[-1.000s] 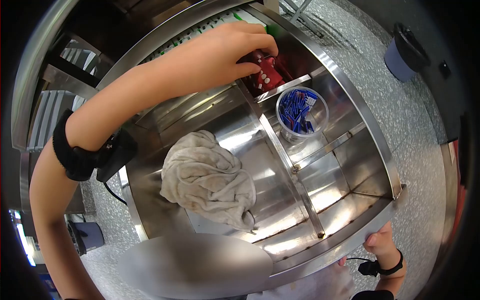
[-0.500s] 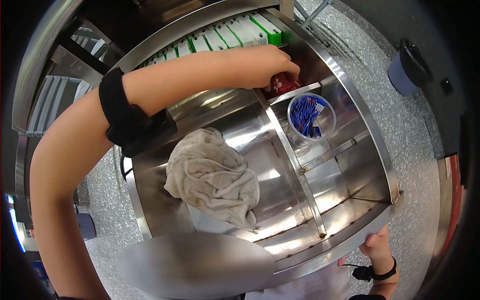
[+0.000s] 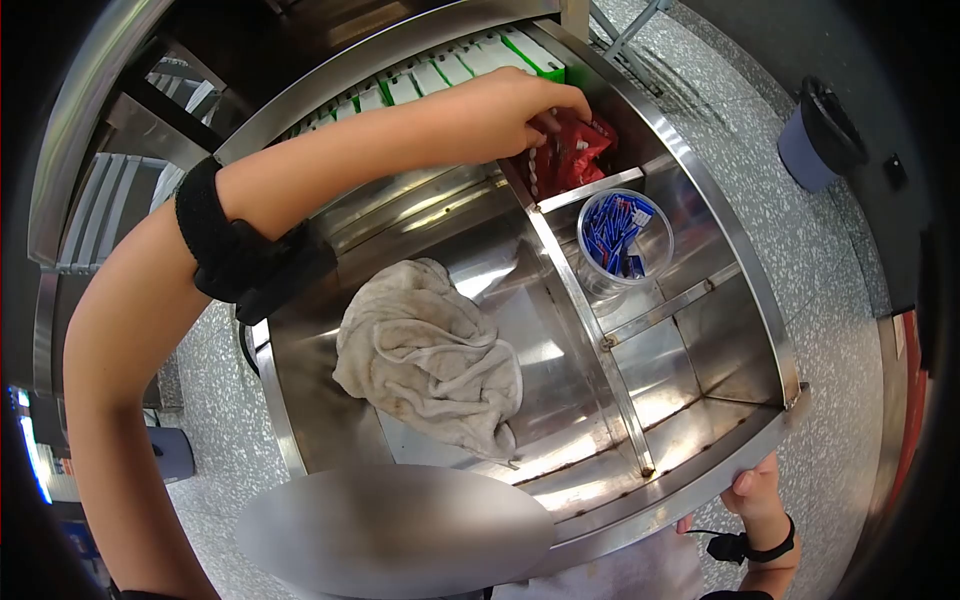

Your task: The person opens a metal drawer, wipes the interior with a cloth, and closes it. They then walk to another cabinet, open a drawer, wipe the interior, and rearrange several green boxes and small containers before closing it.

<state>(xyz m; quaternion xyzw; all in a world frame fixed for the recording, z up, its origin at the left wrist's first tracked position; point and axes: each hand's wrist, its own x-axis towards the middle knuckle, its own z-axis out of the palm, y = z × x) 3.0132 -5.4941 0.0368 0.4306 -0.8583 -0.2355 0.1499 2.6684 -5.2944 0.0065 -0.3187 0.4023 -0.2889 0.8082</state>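
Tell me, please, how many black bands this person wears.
2: one black band on the left forearm, whose left hand grips red packets; another at the wrist of the right hand, holding the drawer rim. None seems hidden.

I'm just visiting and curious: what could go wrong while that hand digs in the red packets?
The left hand pinches red packets beside a steel divider; one might slip over toward the cup of blue sachets. The right hand grips only the drawer rim, so the drawer could shift.
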